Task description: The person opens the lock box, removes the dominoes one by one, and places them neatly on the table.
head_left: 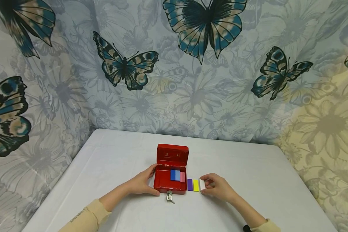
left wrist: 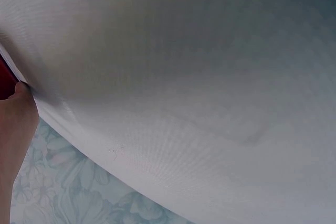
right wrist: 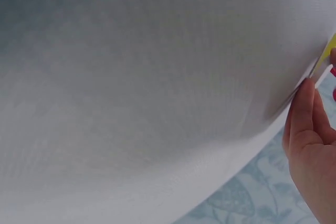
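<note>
A small red metal cash box [head_left: 171, 190] stands on the table with its lid [head_left: 172, 155] raised. Holding its left side is my left hand [head_left: 140, 183], thumb at the front corner and fingers toward the back. In the box's right half lie a dark blue block [head_left: 172, 175], a light blue block [head_left: 178, 175] and a pink block [head_left: 182, 177], side by side. My right hand [head_left: 217, 187] pinches a white block [head_left: 202, 184] between thumb and fingers. Just left of it are a yellow block [head_left: 195, 185] and a purple block [head_left: 189, 185], beside the box.
A small padlock [head_left: 169, 196] with a key hangs at the front of the box. White cloth covers the table [head_left: 127, 145]. Behind its far edge is a butterfly-patterned backdrop [head_left: 191, 96].
</note>
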Available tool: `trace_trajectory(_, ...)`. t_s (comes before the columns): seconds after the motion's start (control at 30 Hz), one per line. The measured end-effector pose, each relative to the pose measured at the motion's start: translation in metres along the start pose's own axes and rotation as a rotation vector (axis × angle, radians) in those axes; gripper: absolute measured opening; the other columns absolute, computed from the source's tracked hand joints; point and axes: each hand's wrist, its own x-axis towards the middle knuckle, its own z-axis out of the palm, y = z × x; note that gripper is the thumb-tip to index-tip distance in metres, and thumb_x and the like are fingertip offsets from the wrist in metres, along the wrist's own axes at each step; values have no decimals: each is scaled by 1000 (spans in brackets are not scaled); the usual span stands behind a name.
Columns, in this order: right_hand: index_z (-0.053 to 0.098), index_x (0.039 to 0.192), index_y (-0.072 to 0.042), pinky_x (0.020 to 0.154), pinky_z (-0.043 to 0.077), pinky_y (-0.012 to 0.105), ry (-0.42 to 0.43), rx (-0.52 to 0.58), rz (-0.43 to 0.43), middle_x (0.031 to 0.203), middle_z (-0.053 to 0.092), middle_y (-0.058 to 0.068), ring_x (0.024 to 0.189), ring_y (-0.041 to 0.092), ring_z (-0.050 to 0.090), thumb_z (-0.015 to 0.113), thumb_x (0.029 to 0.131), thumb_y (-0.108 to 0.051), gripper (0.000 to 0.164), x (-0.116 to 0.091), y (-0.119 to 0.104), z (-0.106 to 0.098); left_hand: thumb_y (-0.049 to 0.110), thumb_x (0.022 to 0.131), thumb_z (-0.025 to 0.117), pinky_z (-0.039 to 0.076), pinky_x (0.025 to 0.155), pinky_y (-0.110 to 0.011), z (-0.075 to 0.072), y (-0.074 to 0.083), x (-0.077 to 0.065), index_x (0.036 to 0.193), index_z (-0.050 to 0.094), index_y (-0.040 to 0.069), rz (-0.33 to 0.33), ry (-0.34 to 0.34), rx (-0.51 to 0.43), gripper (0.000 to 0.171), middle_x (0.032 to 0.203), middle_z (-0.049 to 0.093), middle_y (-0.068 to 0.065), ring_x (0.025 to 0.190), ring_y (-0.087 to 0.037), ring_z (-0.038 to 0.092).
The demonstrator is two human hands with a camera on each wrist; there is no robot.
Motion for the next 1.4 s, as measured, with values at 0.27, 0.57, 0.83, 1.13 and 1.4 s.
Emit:
trace_trajectory(0.27, 65, 111, -2, 74, 56, 22, 11, -52, -38, 96, 55, 5, 85, 18, 57, 84, 75, -6, 41, 0, -2, 2, 32, 72, 87, 37, 109, -44, 0, 0, 0, 153, 19, 6, 0, 3, 4, 109, 153, 34, -14, 138, -30, 38)
trace_trajectory(0.57, 66, 111, -3, 77, 57, 25, 10, -68, -11, 95, 54, 5, 86, 20, 56, 84, 75, -9, 40, -1, -6, 3, 31, 72, 87, 37, 109, -45, 1, 0, 0, 153, 19, 6, 0, 1, -1, 109, 153, 34, -14, 138, -31, 38)
trace_trajectory(0.83, 65, 114, -2, 72, 56, 24, 9, -47, 34, 94, 54, 5, 86, 20, 56, 84, 74, -8, 44, -2, -7, 1, 30, 72, 87, 37, 109, -45, 2, 0, -1, 153, 20, 7, 3, -3, -8, 108, 152, 35, -14, 138, -31, 38)
trace_trajectory(1.13, 65, 112, -1, 74, 56, 23, 6, -49, -5, 93, 54, 5, 86, 20, 57, 84, 75, -8, 42, -2, -4, 0, 30, 72, 87, 37, 109, -46, 1, 2, 0, 153, 20, 6, 1, -1, -5, 108, 153, 34, -14, 138, -31, 38)
trace_trajectory(1.4, 65, 112, -2, 75, 56, 23, 5, -46, -10, 94, 54, 5, 87, 21, 57, 84, 75, -9, 42, -2, -2, 0, 31, 72, 87, 37, 109, -46, 1, 3, 0, 153, 19, 7, -11, -3, -2, 108, 153, 34, -14, 137, -31, 38)
